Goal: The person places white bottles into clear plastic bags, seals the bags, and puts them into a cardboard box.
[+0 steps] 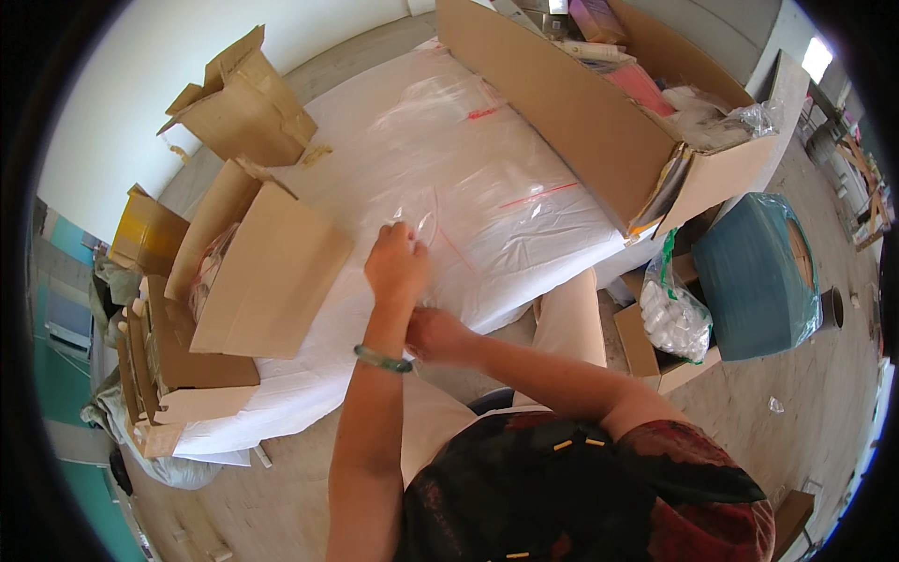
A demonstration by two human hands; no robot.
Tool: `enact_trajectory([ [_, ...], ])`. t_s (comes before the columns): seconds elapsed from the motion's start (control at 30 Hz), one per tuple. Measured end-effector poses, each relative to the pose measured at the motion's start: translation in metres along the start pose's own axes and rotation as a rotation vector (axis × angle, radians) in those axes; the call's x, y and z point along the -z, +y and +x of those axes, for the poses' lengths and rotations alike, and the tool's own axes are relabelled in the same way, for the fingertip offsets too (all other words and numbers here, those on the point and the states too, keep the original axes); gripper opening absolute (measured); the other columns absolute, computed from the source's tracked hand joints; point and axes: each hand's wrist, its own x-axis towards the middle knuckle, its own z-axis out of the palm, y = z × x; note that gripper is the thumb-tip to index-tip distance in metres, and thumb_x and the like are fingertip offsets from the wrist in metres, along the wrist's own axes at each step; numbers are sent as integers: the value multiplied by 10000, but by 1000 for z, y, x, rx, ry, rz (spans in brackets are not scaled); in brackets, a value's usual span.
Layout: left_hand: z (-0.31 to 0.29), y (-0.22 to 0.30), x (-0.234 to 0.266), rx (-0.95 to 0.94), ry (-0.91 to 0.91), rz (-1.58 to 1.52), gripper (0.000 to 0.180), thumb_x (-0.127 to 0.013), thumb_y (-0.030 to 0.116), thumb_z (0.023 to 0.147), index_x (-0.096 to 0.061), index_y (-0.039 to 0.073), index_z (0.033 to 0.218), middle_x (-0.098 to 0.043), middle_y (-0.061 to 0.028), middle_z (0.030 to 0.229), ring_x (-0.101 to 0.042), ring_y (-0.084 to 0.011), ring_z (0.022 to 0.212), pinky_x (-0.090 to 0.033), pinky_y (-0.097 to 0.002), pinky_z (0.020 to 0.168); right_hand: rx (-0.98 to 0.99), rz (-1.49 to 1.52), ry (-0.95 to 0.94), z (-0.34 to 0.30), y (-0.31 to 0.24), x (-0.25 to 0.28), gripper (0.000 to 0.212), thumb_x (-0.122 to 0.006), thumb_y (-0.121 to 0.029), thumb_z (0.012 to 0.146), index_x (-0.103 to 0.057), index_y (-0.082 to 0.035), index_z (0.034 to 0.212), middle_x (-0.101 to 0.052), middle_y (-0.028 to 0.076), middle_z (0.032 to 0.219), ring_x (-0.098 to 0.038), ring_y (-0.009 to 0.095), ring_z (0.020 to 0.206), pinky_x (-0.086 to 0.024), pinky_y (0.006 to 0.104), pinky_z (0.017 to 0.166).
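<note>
My left hand (397, 266), with a green bangle at its wrist, is closed over the white-covered table (323, 183). Its fingers pinch the edge of a clear plastic zip bag (426, 217). Just below it and to the right, my right hand (438, 336) is closed in toward my left wrist; whatever its fingers hold is hidden. More clear zip bags (529, 187) with red seal lines lie flat and overlapping beyond my hands.
An open cardboard box (272, 272) stands at the left, another (248, 108) behind it. At the back right a long cardboard box (562, 112) holds mixed packages. On the floor at the right are a bag of white pieces (674, 314) and a blue plastic-wrapped bundle (754, 276).
</note>
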Motion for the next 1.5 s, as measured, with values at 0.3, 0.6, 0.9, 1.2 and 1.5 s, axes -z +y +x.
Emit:
enact_trajectory([
  [0.3, -1, 16, 43, 291, 222, -962, 107, -549, 142, 925, -529, 37, 921, -553, -15, 756, -480, -79, 623, -426, -237, 568, 17, 101, -137, -21, -1, 38, 218, -596, -60, 737, -609, -71, 954, -589, 110, 1103, -556, 307, 1043, -475, 368, 861],
  [0.6, 1, 5, 27, 323, 423, -877, 142, -528, 179, 950, -546, 40, 972, -530, -10, 770, -483, -79, 664, -411, -229, 598, -335, -733, 231, -49, 79, 171, 529, -536, 39, 701, -585, -141, 1196, -368, 138, 1394, -304, 311, 1323, -273, 481, 1066],
  [0.9, 3, -1, 34, -49, 152, -153, 291, -603, 129, 867, -557, 7, 1127, -572, -172, 1105, -559, -332, 979, -456, -392, 850, -408, -188, 637, -44, 100, 176, 233, -580, -8, 800, -664, -133, 978, -535, 105, 1253, -477, 266, 1187, -408, 378, 966],
  [1.2, -67, 16, 39, 334, -315, -1156, 578, -665, 215, 842, -423, 21, 1330, -497, -134, 1288, -521, -236, 1129, -445, -366, 926, -560, 1027, 687, -48, 27, 172, 105, -532, -122, 939, -621, -93, 892, -648, -20, 873, -599, 66, 787, -453, 222, 725],
  [1.5, -89, 31, 56, 611, -467, -1579, 572, -650, 224, 863, -393, 5, 1326, -541, -133, 1223, -563, -213, 1077, -516, -364, 851, -543, 1143, 484, -35, -17, 124, 138, -521, -133, 939, -599, -62, 1027, -652, 63, 967, -622, 166, 940, -471, 300, 846],
])
